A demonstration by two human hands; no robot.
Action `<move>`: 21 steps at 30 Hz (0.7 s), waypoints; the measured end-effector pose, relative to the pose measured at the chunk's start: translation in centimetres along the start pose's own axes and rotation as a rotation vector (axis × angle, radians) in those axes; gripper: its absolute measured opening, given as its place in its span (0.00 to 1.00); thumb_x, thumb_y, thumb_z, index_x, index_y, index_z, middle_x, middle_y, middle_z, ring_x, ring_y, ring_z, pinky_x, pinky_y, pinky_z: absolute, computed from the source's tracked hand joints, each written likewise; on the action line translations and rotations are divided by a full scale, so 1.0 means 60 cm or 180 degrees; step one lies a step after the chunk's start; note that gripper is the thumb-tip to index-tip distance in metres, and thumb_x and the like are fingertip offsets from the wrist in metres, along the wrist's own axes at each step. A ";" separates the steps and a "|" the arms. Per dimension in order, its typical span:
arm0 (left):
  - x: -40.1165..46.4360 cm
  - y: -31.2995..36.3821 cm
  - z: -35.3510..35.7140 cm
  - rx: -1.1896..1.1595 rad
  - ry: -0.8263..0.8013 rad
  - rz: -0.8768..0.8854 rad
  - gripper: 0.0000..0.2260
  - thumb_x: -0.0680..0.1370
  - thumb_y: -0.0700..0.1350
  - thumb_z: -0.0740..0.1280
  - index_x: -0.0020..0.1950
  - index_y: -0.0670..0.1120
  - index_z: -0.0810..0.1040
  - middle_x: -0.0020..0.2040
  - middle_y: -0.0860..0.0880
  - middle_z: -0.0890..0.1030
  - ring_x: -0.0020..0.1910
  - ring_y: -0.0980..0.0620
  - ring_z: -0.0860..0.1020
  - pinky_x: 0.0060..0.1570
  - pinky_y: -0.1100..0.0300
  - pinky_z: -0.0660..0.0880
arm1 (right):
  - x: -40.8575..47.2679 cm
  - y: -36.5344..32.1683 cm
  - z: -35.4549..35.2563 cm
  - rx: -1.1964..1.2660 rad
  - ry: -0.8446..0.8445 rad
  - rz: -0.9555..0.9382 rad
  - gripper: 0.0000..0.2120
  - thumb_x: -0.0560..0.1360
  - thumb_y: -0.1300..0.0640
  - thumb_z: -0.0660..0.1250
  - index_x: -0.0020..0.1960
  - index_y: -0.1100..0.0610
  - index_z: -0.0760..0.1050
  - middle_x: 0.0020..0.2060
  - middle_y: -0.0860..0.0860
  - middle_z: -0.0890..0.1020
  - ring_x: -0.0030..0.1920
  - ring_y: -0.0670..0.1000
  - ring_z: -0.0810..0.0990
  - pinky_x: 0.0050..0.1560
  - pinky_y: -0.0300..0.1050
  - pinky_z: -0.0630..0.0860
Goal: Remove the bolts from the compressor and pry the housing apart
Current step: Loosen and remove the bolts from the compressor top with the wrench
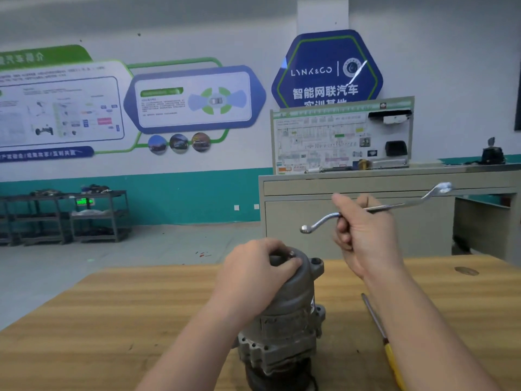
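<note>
Left hand (255,273) curled over the top of the compressor (284,317), fingers wrapped on its domed end, thumb and forefinger pinched at a small bolt (291,253) on the crown. Whether that bolt was actually gripped: could not tell. Compressor stood upright on the table (112,320), directly beneath the left hand, pulley end down. Empty mounting lug just right of the fingertips.

Right hand (363,235) raised above and right of the compressor, well clear of it, closed around the middle of a wrench (394,206). Offset ring ends stuck out either side of the fist, the lower one to the left, the higher one up and right.

Screwdriver (379,331) lay flat on the table below the right forearm, yellow handle nearest the camera, tip pointing away.
</note>
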State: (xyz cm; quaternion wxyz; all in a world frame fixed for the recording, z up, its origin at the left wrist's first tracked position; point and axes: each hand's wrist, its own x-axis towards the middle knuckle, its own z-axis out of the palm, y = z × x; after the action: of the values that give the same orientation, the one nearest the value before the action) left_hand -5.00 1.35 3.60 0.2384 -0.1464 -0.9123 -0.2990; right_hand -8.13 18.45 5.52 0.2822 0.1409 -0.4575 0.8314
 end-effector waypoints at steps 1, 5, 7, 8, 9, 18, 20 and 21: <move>0.002 0.004 -0.001 0.0077 -0.0012 0.0010 0.07 0.73 0.62 0.68 0.45 0.61 0.80 0.41 0.62 0.80 0.46 0.57 0.77 0.44 0.61 0.75 | -0.008 -0.003 0.001 -0.0450 -0.0063 -0.0373 0.22 0.73 0.62 0.69 0.25 0.50 0.65 0.17 0.49 0.70 0.16 0.45 0.65 0.19 0.32 0.60; 0.009 0.016 -0.003 0.0073 -0.0155 -0.0193 0.10 0.72 0.63 0.68 0.49 0.61 0.82 0.46 0.59 0.82 0.51 0.53 0.78 0.55 0.50 0.75 | -0.026 -0.014 0.011 -0.1901 -0.0412 -0.1490 0.17 0.69 0.58 0.66 0.27 0.51 0.61 0.19 0.49 0.66 0.20 0.47 0.71 0.21 0.36 0.63; 0.007 0.019 0.004 -0.0044 -0.0135 -0.0324 0.11 0.72 0.62 0.68 0.50 0.61 0.83 0.48 0.58 0.83 0.51 0.52 0.79 0.54 0.51 0.76 | -0.033 -0.017 0.016 -0.2354 -0.0628 -0.1708 0.16 0.68 0.58 0.65 0.29 0.54 0.59 0.23 0.53 0.63 0.24 0.57 0.71 0.23 0.44 0.65; 0.005 0.022 0.008 -0.0044 -0.0085 -0.0368 0.11 0.72 0.62 0.68 0.51 0.61 0.83 0.48 0.57 0.84 0.51 0.52 0.79 0.54 0.52 0.77 | -0.035 -0.016 0.017 -0.2461 -0.0688 -0.1763 0.16 0.68 0.58 0.65 0.30 0.56 0.58 0.25 0.56 0.62 0.27 0.61 0.70 0.25 0.48 0.66; 0.004 0.024 0.011 -0.0022 -0.0015 -0.0413 0.11 0.72 0.62 0.68 0.51 0.61 0.83 0.48 0.56 0.84 0.51 0.52 0.79 0.53 0.52 0.77 | -0.037 -0.016 0.018 -0.2527 -0.0723 -0.1809 0.16 0.68 0.59 0.65 0.31 0.56 0.57 0.27 0.57 0.62 0.28 0.61 0.68 0.27 0.50 0.65; -0.009 0.048 0.015 0.0076 0.0273 -0.0722 0.10 0.73 0.62 0.67 0.46 0.59 0.83 0.43 0.54 0.83 0.49 0.49 0.78 0.51 0.52 0.75 | -0.051 -0.009 0.022 -0.3048 -0.0961 -0.2159 0.17 0.70 0.55 0.62 0.29 0.46 0.56 0.23 0.48 0.62 0.26 0.46 0.60 0.27 0.39 0.59; -0.010 0.050 0.015 0.0032 0.0254 -0.0733 0.10 0.73 0.61 0.67 0.43 0.58 0.83 0.39 0.53 0.82 0.47 0.49 0.78 0.50 0.52 0.75 | -0.061 -0.005 0.030 -0.3214 -0.0886 -0.2370 0.15 0.71 0.54 0.61 0.31 0.48 0.56 0.23 0.50 0.61 0.25 0.50 0.62 0.27 0.47 0.65; -0.011 0.052 0.014 0.0006 0.0229 -0.0753 0.09 0.73 0.60 0.67 0.42 0.57 0.83 0.37 0.53 0.81 0.46 0.49 0.78 0.50 0.52 0.75 | -0.065 -0.004 0.033 -0.3292 -0.0820 -0.2460 0.16 0.71 0.55 0.61 0.32 0.49 0.55 0.22 0.50 0.61 0.25 0.54 0.64 0.26 0.49 0.66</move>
State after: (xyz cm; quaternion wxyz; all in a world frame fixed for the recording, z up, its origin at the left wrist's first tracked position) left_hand -3.46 4.20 4.15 0.2341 -0.0268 -0.9143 -0.3293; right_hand -4.91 15.56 4.83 0.5347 0.2397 -0.7446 0.3197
